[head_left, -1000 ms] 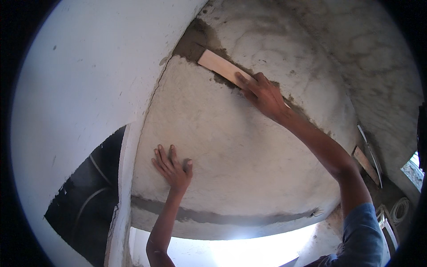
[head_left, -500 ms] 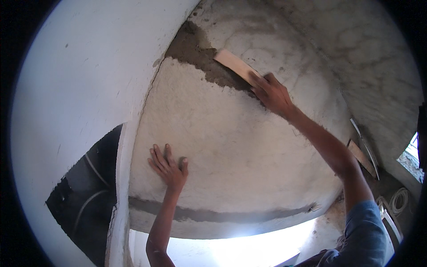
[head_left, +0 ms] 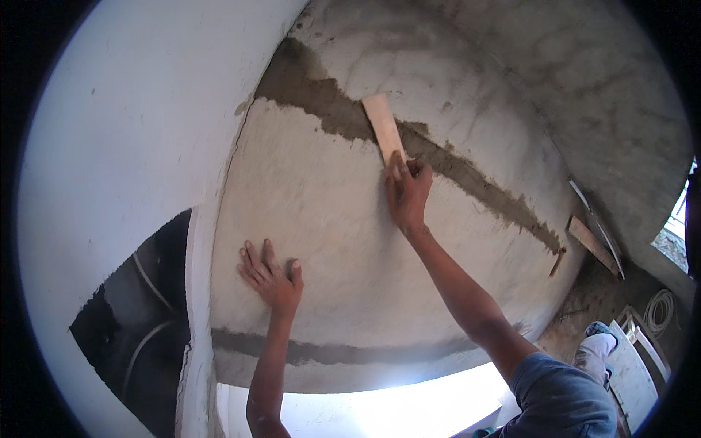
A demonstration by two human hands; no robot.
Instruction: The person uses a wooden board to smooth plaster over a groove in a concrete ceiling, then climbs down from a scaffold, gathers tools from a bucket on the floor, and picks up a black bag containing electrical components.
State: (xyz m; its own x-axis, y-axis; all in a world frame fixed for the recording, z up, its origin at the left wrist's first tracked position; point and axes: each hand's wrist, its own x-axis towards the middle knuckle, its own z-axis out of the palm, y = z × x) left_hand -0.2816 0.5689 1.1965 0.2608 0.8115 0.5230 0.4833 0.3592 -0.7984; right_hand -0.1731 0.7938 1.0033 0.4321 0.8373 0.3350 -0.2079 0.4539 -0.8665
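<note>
A grey plastered wall (head_left: 307, 197) fills the middle of the view, crossed by a darker, rough band of damp mortar (head_left: 475, 179). My right hand (head_left: 409, 188) grips the near end of a flat wooden strip (head_left: 381, 120), thumb and fingers closed on it. The strip lies across the mortar band, its far end pointing up and slightly left. Lower left, my left hand (head_left: 272, 279) rests flat on the pale plaster with fingers spread, holding nothing. Below both hands runs a second, smoother dark band (head_left: 314, 352).
At left, a white wall (head_left: 124, 131) has a jagged dark opening (head_left: 157, 292) with cables inside. Lower right are a loose wooden plank (head_left: 593, 244), a coil of pale cable (head_left: 659, 310), a shod foot (head_left: 599, 343) and a pale board (head_left: 635, 379). Bright light enters below.
My right hand has moved left and down, turning the wooden strip steeper. The mortar band to its right, which my arm covered, now shows. My left hand stays on the wall.
</note>
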